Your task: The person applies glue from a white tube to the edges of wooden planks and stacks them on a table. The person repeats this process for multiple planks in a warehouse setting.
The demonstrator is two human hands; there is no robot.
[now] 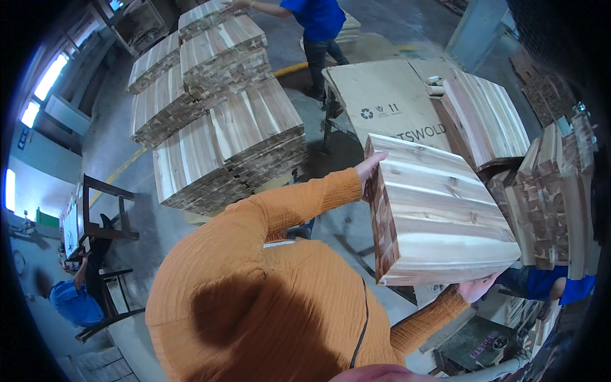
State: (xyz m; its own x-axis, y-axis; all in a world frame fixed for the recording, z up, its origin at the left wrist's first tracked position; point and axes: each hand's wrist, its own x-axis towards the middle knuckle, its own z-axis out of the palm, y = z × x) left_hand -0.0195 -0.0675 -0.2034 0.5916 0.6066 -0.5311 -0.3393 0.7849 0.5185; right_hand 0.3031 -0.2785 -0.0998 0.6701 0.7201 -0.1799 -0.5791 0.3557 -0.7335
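In the head view you are carrying a stack of pale striped wooden boards point(439, 210) in the air in front of your chest, clear of any bench and just short of the brown cardboard sheet point(382, 95) that covers the bench ahead. Your left hand point(371, 167), at the end of the orange sleeve, lies flat against the far upper corner of the stack, fingers pressed together along the edge. Your right hand point(476, 290) sits under the near lower corner. Its palm shows, but the fingers are hidden beneath the boards, so you cannot tell how they are spread.

By the look of it, the step in hand is the carry itself, with the load borne between a pressing hand and a supporting one. Any next move calls for keeping the stack level, so the loose boards do not slide apart.

To your left, large pallet piles of the same boards point(223, 134) stand on the concrete floor point(121, 140). Beyond them, a person in a blue shirt point(318, 18) reaches toward one.
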